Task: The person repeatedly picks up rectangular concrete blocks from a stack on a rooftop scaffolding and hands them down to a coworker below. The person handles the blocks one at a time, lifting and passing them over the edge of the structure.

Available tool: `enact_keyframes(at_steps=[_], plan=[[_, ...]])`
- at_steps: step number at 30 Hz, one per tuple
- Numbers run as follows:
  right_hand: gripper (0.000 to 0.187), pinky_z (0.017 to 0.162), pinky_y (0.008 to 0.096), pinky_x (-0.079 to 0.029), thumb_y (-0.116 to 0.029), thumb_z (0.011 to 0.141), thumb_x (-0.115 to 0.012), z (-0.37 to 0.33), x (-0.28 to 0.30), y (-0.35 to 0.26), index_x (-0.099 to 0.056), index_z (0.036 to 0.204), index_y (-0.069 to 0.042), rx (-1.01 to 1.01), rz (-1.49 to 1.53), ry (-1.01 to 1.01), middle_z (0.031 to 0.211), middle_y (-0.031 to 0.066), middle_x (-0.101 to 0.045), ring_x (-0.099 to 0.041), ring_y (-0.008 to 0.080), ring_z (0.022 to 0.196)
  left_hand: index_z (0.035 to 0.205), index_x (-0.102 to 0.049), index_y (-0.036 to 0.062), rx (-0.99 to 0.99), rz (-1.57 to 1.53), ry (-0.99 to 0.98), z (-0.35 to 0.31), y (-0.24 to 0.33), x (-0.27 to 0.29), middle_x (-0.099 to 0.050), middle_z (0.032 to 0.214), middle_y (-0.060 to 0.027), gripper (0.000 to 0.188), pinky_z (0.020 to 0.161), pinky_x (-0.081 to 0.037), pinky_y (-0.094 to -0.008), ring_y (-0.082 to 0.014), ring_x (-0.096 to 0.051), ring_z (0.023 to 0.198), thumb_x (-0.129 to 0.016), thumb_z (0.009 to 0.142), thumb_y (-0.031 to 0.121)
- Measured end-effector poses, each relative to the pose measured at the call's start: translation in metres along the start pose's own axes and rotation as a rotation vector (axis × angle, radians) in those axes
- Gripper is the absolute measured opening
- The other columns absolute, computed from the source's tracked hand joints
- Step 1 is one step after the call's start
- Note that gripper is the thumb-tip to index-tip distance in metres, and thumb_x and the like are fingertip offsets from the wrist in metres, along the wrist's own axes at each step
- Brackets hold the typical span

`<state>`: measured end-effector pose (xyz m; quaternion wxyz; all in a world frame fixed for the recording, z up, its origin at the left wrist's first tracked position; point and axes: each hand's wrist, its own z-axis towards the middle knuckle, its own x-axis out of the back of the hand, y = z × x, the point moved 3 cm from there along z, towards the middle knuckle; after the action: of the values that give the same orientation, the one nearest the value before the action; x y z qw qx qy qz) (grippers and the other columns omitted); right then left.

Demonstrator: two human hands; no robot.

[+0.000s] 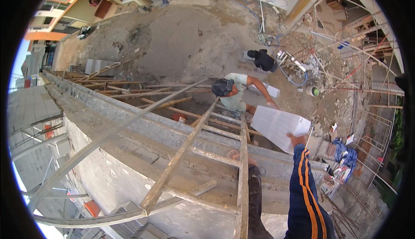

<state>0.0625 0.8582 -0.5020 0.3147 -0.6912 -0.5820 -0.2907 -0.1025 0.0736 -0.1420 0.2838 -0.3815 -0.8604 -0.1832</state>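
A large pale grey block (pixel 276 124), apparently lightweight concrete, hangs tilted beyond the wall's top edge. My right hand (pixel 296 140), in a navy sleeve with orange stripes, grips its near right end. Across from me, a co-worker (pixel 229 93) in a dark cap and light shirt has a hand at the block's far edge; the other hand is partly hidden by the block. My left hand does not show. A dark brown clothed limb (pixel 255 200), seemingly my leg, comes up behind the wooden ladder (pixel 244 170); its end is partly covered by the ladder.
The ladder leans across the rough concrete wall top (pixel 147 152). Bamboo poles (pixel 173 102) lie below. Another person (pixel 262 60) in black crouches on the ground beside a blue hose (pixel 296 83) and a bucket (pixel 312 91). Scaffolding (pixel 376 146) and a blue tarp-like heap (pixel 343 154) are at right.
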Motion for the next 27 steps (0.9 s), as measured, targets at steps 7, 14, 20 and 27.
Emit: enact_keyframes(at_steps=[7,14,20,27], plan=[[0.070,0.104,0.0404,-0.042,-0.044,0.067,-0.078,-0.049,0.047,-0.067,-0.062,0.122,-0.004,0.323,0.007,-0.101,0.126,0.0149,-0.063,-0.057,0.0319,0.118,0.133,-0.054,0.0124,0.349,-0.885,0.074,0.013,0.048,0.033,-0.056,0.133,-0.0149,0.042,0.099,-0.047,-0.0427,-0.0335,-0.057,0.115,-0.055,0.091,0.011],[0.126,0.111,0.0486,-0.031,-0.043,0.047,-0.088,-0.206,0.180,-0.162,-0.021,0.142,0.008,0.693,-0.497,0.140,0.139,0.0277,-0.034,-0.035,0.0428,0.133,0.131,-0.058,0.0065,0.306,-0.948,0.296,0.028,0.099,0.058,-0.062,0.127,-0.0152,0.047,0.095,-0.049,-0.0411,-0.0328,-0.061,0.110,-0.063,0.092,0.032],[0.111,0.097,0.0487,-0.042,-0.038,0.046,-0.087,-0.446,0.330,-0.251,-0.034,0.133,0.007,1.385,-0.849,0.179,0.117,0.0218,-0.047,-0.050,0.0394,0.111,0.139,-0.047,-0.0005,0.241,-2.178,0.533,0.081,0.161,0.123,-0.061,0.128,-0.0171,0.060,0.096,-0.049,-0.0380,-0.0277,-0.063,0.113,-0.056,0.097,0.042],[0.110,0.093,0.0470,-0.045,-0.033,0.048,-0.087,-0.739,0.508,-0.273,-0.034,0.134,0.009,1.915,-0.989,0.139,0.114,0.0262,-0.049,-0.052,0.0426,0.107,0.144,-0.040,0.0035,0.111,-2.935,0.356,0.186,0.221,0.209,-0.054,0.135,-0.0150,0.086,0.099,-0.043,-0.0416,-0.0265,-0.058,0.107,-0.045,0.089,0.069]])
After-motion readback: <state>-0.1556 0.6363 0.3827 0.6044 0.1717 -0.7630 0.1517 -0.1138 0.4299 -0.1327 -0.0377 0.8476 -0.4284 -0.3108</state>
